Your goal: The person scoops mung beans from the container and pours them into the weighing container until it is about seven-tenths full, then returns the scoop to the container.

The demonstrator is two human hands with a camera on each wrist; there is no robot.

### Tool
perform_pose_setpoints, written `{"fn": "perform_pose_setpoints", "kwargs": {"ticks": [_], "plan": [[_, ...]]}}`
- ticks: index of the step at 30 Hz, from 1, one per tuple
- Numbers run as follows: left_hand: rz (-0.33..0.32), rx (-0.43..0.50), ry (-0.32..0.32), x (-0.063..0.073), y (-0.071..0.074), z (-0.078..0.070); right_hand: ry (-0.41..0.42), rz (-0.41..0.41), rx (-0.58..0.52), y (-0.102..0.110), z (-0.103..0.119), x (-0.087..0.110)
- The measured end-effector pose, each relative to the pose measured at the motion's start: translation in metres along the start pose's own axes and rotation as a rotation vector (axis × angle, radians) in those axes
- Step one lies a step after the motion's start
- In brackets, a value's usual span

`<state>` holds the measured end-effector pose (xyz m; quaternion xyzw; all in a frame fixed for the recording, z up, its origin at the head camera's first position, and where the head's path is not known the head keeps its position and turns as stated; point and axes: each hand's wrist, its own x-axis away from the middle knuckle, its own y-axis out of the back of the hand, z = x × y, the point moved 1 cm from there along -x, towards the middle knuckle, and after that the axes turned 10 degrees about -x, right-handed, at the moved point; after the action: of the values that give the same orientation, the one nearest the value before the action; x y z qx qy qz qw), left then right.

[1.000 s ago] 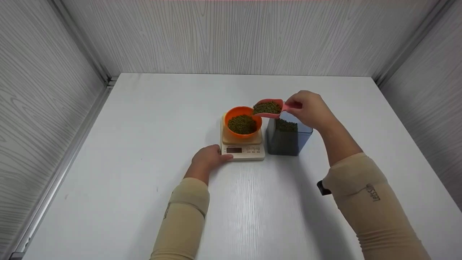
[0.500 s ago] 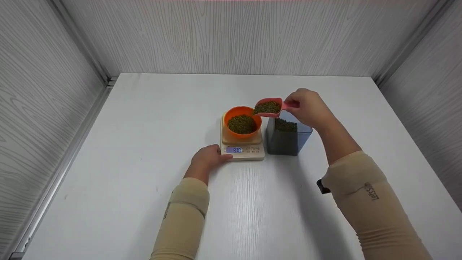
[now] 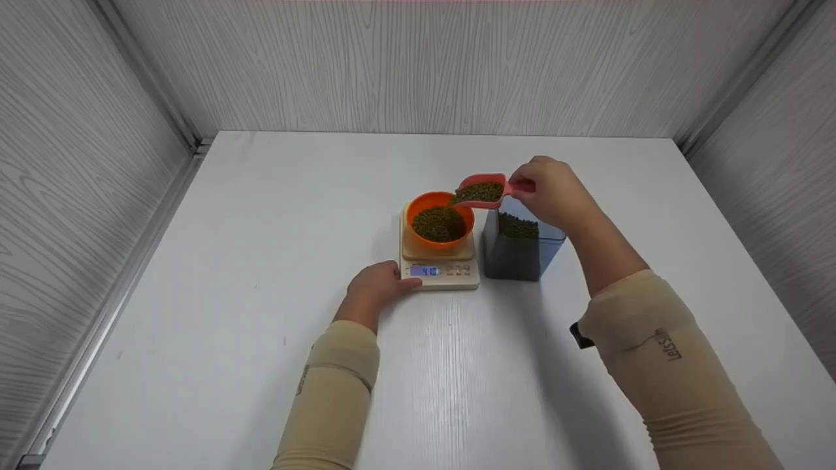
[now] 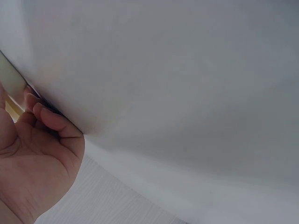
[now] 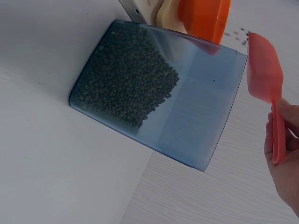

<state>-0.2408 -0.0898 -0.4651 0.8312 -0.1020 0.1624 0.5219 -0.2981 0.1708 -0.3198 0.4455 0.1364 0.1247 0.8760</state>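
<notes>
My right hand (image 3: 552,192) grips the handle of a red scoop (image 5: 264,67), heaped with small green beans that look like mung beans. The scoop's lip is over the right rim of an orange bowl (image 3: 415,225). In the right wrist view, several beans are falling from the lip toward the bowl. More beans (image 3: 439,225) lie inside the bowl, which sits on a kitchen scale (image 3: 444,283) with a lit display. My left hand (image 3: 375,285) holds the scale's front left corner, thumb on top; in the left wrist view its fingers curl against the side.
Just right of the scale stands a clear bluish container (image 5: 201,112), partly filled with the same beans. My right forearm passes to its right. White table (image 3: 261,215) surrounds these things, with wood-grain panels (image 3: 431,65) behind and at both sides.
The scoop and right hand have shifted slightly left and up, and beans now spill from the lip. The scale's display, dark at first, shows lit digits that have changed. The left hand stays still.
</notes>
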Motion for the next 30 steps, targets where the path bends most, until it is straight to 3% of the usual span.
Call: {"fn": "perform_pose_setpoints", "kwargs": {"ticks": [25,30], "plan": [[0.003,0.001,0.011,0.001,0.000,-0.001,0.060,0.029,0.086,-0.004,0.021,0.001],[0.002,-0.007,0.017,0.001,0.000,-0.001,0.120,0.022,0.112,-0.005,0.023,0.001]]}}
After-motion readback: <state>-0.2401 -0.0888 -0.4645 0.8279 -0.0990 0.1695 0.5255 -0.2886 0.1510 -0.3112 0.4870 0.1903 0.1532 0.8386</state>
